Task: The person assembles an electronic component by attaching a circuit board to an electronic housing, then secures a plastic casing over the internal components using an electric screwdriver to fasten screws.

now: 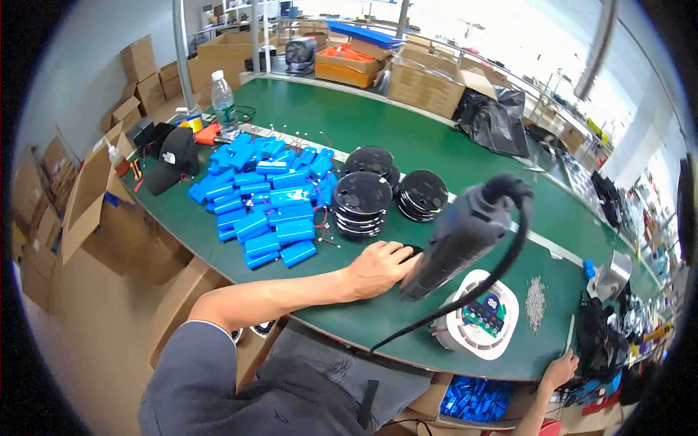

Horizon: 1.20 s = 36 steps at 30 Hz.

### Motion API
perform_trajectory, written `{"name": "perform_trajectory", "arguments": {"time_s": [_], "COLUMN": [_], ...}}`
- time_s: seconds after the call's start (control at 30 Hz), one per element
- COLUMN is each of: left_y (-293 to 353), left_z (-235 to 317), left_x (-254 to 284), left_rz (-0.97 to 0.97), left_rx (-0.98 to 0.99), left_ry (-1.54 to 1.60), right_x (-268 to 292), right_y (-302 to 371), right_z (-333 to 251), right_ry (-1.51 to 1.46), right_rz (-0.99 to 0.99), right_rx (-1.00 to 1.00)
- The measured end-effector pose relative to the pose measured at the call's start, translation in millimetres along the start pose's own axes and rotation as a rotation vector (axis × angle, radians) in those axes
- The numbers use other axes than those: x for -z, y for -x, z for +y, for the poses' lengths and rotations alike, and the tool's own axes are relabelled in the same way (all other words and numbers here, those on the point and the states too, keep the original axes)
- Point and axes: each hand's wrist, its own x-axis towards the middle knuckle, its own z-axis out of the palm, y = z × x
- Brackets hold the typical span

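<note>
On the green workbench [305, 93], my left hand [379, 269] lies palm down with its fingers curled over something dark, mostly hidden behind a grey electric screwdriver [462, 236]. The screwdriver hangs tilted on its black cable, slightly blurred. To its right sits a round-cornered white housing [503, 347] with a green circuit board [486, 320] inside. My right hand [560, 370] is at the bench's right front edge, fingers closed on a thin pale strip-like tool [570, 336]. Stacked black discs [361, 195] stand beyond my left hand.
Blue shrink-wrapped battery packs [273, 192] are heaped at left, near a black cap [173, 160] and a plastic bottle [223, 105]. Small screws [536, 301] lie right of the housing. A box of blue pieces [476, 398] sits below the front edge. Black bags [603, 327] crowd the right.
</note>
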Motion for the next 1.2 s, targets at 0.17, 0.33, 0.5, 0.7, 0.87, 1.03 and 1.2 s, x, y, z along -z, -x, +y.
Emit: {"name": "perform_trajectory", "arguments": {"time_s": [0.17,0.33,0.5,0.7,0.87,1.03,1.2], "left_y": [8,18,7,8,-29,-48,-62], "left_z": [-3,-13,-11,-8,6,17,37], "left_x": [-6,-62,-89,-65,-19,-19,-31], "left_rz": [-0.143,-0.297,-0.324,-0.264,-0.006,-0.060,-0.241], "left_rx": [0.058,0.268,0.468,0.391,0.234,0.388,0.374], "left_ry": [-0.059,-0.097,-0.164,0.136,0.418,0.718,1.018], "right_x": [-4,-4,13,74,258,330,356], "right_y": [-7,-5,-6,-10,27,82,110], "right_z": [-9,-5,-14,-52,-171,-254,-309], "right_ry": [0.026,0.042,-0.026,-0.383,-1.213,-1.615,-1.813], "right_rz": [0.018,0.040,0.007,0.338,0.044,-0.121,-0.063], "right_rx": [0.066,0.088,0.033,0.197,0.500,0.875,0.711]}}
